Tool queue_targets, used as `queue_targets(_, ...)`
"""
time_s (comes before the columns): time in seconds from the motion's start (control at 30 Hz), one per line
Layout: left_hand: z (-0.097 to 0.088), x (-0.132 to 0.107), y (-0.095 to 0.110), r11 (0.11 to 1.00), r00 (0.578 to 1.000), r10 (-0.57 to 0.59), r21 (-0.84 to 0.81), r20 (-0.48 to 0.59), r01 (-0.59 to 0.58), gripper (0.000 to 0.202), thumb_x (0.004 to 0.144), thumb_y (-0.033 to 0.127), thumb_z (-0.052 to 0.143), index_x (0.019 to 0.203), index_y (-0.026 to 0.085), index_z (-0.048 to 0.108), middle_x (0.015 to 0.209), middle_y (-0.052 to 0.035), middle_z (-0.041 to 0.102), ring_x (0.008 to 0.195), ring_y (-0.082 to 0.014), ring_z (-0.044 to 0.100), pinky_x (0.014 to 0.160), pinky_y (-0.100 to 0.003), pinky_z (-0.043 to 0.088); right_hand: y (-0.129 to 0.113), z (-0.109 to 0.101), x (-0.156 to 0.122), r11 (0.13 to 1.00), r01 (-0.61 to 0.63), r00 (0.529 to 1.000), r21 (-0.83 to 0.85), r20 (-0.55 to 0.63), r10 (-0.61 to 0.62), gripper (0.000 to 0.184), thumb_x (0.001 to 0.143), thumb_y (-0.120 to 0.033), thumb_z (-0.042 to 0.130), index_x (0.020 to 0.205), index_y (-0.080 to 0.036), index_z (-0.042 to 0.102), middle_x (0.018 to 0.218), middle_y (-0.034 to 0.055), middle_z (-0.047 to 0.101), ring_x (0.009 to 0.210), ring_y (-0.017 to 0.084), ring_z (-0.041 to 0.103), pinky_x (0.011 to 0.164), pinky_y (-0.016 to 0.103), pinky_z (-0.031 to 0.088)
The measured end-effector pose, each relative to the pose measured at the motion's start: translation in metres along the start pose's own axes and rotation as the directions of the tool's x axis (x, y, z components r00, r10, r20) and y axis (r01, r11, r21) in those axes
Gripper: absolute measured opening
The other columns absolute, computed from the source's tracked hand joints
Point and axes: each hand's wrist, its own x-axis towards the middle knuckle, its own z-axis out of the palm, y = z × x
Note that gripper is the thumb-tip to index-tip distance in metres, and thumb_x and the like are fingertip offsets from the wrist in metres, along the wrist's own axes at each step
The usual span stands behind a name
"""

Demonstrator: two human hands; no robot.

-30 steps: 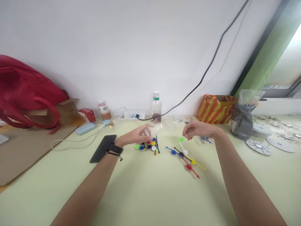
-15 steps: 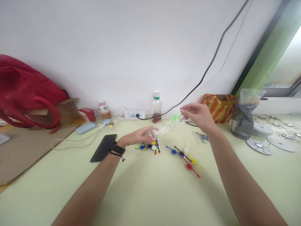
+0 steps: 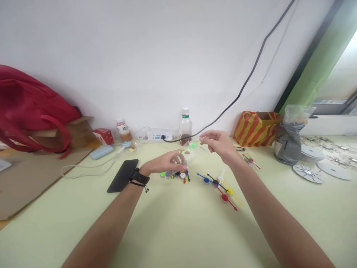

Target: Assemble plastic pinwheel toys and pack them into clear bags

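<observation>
The person's right hand (image 3: 219,145) is up over the far part of the pale green tabletop (image 3: 178,230), and from where I stand I can see thumb and fingertips closed in a narrow pinch on one end of a bright green plastic arrow spinner with a round hub (image 3: 193,145). That spinner is off the table, stretched out towards the left hand (image 3: 169,162), right at a crinkled, see-through plastic bag (image 3: 190,155). The left hand has its thumb and fingers curved and spread a little apart, with the thin film about them; I can't tell how tightly they grip it. On that wrist sits a black watch with a dark band (image 3: 140,178).

Just below the left hand there's a cluster of small coloured plastic spinners with round hubs (image 3: 182,175), partly covered by the fingers. Nearer the right forearm, five loose ones lie close together, some overlapping: a blue arrow (image 3: 206,180), a black arrow (image 3: 215,182), a white arrow (image 3: 220,179), a yellow arrow (image 3: 229,191) and a red arrow (image 3: 224,197), the red being closest to the person. Beyond the bag, a clear bottle with a white cap and some brown liquid (image 3: 185,128) stands by the wall
</observation>
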Motion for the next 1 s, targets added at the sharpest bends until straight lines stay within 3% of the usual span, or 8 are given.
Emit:
queue_targets(0.4,0.001,0.003,-0.01,0.933,0.99,0.111,-0.354,0.092,-0.072,0.063,0.088,0.046,0.069,0.143,0.02,0.052,0.094,-0.0044,0.057,0.073,-0.0143,0.051,0.06,-0.024,0.038,-0.004,-0.007,-0.003,0.867,0.274,0.962,-0.416,0.128,-0.242,0.022,0.085,-0.041,0.07,0.089,-0.019,0.073,0.078,0.0021,0.072,0.052,0.01,0.046,0.049,0.024,0.037)
queue_targets(0.5,0.0,0.001,-0.008,0.925,0.987,0.08,-0.38,0.14,-0.021,0.062,0.089,0.045,0.069,0.143,0.02,0.052,0.098,-0.006,0.06,0.078,-0.0165,0.055,0.068,-0.027,0.043,-0.006,-0.012,-0.002,0.829,0.26,0.964,-0.495,0.174,-0.199,0.024,0.092,-0.041,0.06,0.089,-0.019,0.072,0.08,0.003,0.072,0.057,0.012,0.053,0.053,0.024,0.04)
queue_targets(0.6,-0.003,-0.002,-0.006,0.932,0.978,0.043,-0.36,0.206,0.034,0.061,0.089,0.046,0.069,0.142,0.021,0.054,0.105,-0.008,0.063,0.083,-0.0186,0.059,0.074,-0.03,0.046,0.002,-0.029,0.0,0.785,0.176,0.955,-0.594,0.298,0.012,0.024,0.096,-0.03,0.049,0.097,-0.02,0.071,0.093,0.0052,0.074,0.067,0.015,0.062,0.06,0.025,0.046)
queue_targets(0.67,-0.005,-0.004,-0.004,0.939,0.97,0.014,-0.336,0.244,0.071,0.06,0.09,0.048,0.069,0.142,0.021,0.054,0.107,-0.0084,0.062,0.085,-0.0195,0.06,0.075,-0.03,0.047,0.014,-0.044,0.002,0.714,0.09,0.878,-0.694,0.394,0.272,0.023,0.091,-0.022,0.052,0.104,-0.022,0.071,0.104,0.0061,0.073,0.076,0.016,0.068,0.065,0.025,0.049)
queue_targets(0.77,-0.007,-0.006,-0.003,0.947,0.961,-0.024,-0.301,0.276,0.11,0.063,0.091,0.054,0.066,0.143,0.021,0.053,0.11,-0.0092,0.063,0.09,-0.0219,0.062,0.077,-0.031,0.047,0.036,-0.063,0.003,0.582,-0.092,0.609,-0.808,0.416,0.675,0.029,0.079,-0.018,0.062,0.105,-0.024,0.073,0.109,0.0067,0.074,0.083,0.02,0.073,0.069,0.028,0.054)
queue_targets(0.83,-0.008,-0.005,-0.005,0.963,0.965,-0.019,-0.256,0.263,0.089,0.065,0.091,0.06,0.063,0.143,0.022,0.054,0.116,-0.0105,0.064,0.1,-0.0245,0.062,0.083,-0.032,0.047,0.047,-0.071,0.003,0.579,-0.237,0.479,-0.78,0.425,0.768,0.029,0.075,-0.018,0.065,0.103,-0.021,0.073,0.105,0.0079,0.075,0.086,0.022,0.075,0.074,0.03,0.057)
queue_targets(0.9,-0.009,-0.005,-0.008,0.979,0.973,0.012,-0.201,0.23,0.035,0.065,0.092,0.065,0.059,0.141,0.023,0.057,0.127,-0.0112,0.063,0.112,-0.0266,0.059,0.093,-0.034,0.045,0.053,-0.077,0.003,0.631,-0.291,0.457,-0.719,0.475,0.752,0.027,0.07,-0.019,0.068,0.097,-0.019,0.074,0.099,0.0077,0.077,0.089,0.023,0.075,0.078,0.03,0.058)
queue_targets(1.0,-0.008,-0.004,-0.011,0.985,0.977,0.037,-0.173,0.212,0.0,0.063,0.095,0.069,0.05,0.139,0.025,0.06,0.128,-0.0106,0.064,0.113,-0.0262,0.057,0.095,-0.033,0.044,0.057,-0.084,0.004,0.706,-0.171,0.536,-0.688,0.536,0.652,0.027,0.061,-0.019,0.074,0.088,-0.022,0.077,0.088,0.0046,0.078,0.086,0.023,0.075,0.072,0.027,0.056)
